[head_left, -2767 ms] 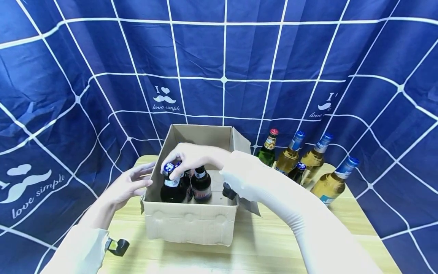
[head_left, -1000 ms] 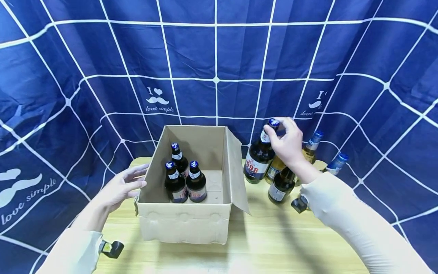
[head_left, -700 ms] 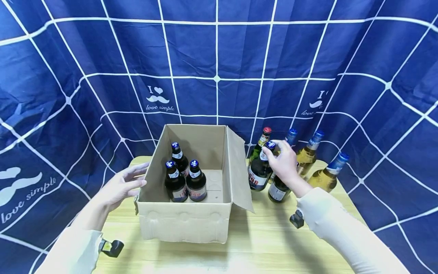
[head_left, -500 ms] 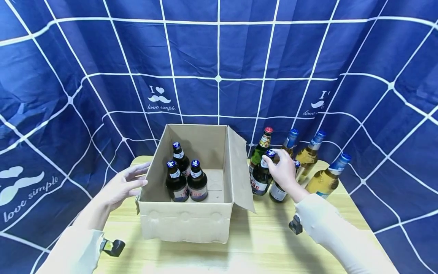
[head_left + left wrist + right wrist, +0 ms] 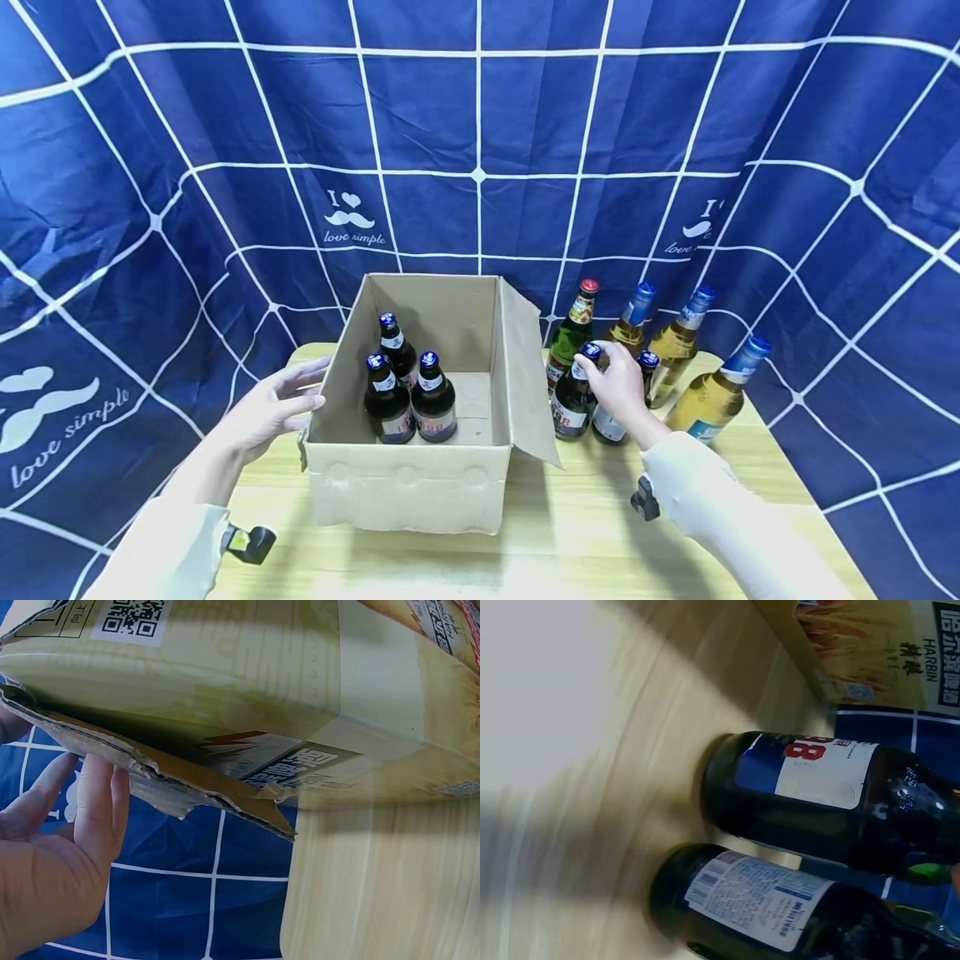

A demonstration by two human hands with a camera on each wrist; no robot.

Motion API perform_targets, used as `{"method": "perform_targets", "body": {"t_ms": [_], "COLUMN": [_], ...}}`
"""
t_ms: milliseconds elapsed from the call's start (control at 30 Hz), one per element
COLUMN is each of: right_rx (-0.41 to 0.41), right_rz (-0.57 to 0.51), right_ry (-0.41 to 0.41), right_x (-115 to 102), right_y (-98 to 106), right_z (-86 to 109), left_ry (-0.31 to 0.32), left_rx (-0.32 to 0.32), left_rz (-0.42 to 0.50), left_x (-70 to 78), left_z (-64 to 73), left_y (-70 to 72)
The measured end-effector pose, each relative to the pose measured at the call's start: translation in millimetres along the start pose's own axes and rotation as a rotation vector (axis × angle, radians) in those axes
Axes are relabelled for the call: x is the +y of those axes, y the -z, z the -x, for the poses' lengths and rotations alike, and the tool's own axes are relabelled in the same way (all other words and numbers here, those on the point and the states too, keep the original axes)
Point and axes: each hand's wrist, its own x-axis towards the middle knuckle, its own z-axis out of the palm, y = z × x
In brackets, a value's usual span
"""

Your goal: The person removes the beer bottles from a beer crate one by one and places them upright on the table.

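My right hand (image 5: 621, 387) pinches the neck, just below the blue cap, of a dark beer bottle (image 5: 572, 412) right of the cardboard box (image 5: 408, 492). That bottle is upright, its base at or near the table top. Close beside it stands a second dark bottle (image 5: 757, 896), its back label showing in the right wrist view. My left hand (image 5: 270, 408) rests its fairly straight fingers against the box's left wall; in the left wrist view the fingers (image 5: 96, 802) touch a torn flap (image 5: 187, 776). Three blue-capped dark bottles (image 5: 433, 408) stand inside the box, towards its left.
A green bottle with a red cap (image 5: 572, 337) stands behind the held one. Several clear bottles of golden drink (image 5: 708, 404) line the table's right side. The box's right flap (image 5: 528, 375) leans outward towards the bottles. A blue curtain (image 5: 480, 108) encloses the wooden table (image 5: 375, 567).
My right hand has carried one dark bottle out of the box to the right, then lowered it beside the other dark bottle. My left hand has stayed at the box's left wall.
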Motion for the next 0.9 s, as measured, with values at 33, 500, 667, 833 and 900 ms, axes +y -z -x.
{"method": "perform_targets", "body": {"t_ms": [33,500,667,833,900], "right_rx": [0.005,-0.184,-0.205,-0.272,-0.332], "right_rz": [0.0,-0.099,-0.21,-0.276,-0.276], "right_ry": [-0.001,-0.244,-0.226,-0.145,-0.1], "right_x": [1,-18,-50,-97,-115], "right_y": [0,18,34,47,49], "right_z": [0.6,-2.1,-25.6,-64.3,-79.2], "left_ry": [0.005,-0.012,-0.009,-0.006,-0.012], "left_rx": [0.002,-0.013,-0.012,-0.014,-0.017], "left_rz": [-0.003,0.008,0.008,0.017,0.024], "left_x": [-0.6,-1.7,-2.0,-3.3,-2.8], "left_z": [0.0,-2.1,-2.8,-2.7,-2.1], "left_y": [-0.2,-1.8,-1.0,0.1,-0.2]}}
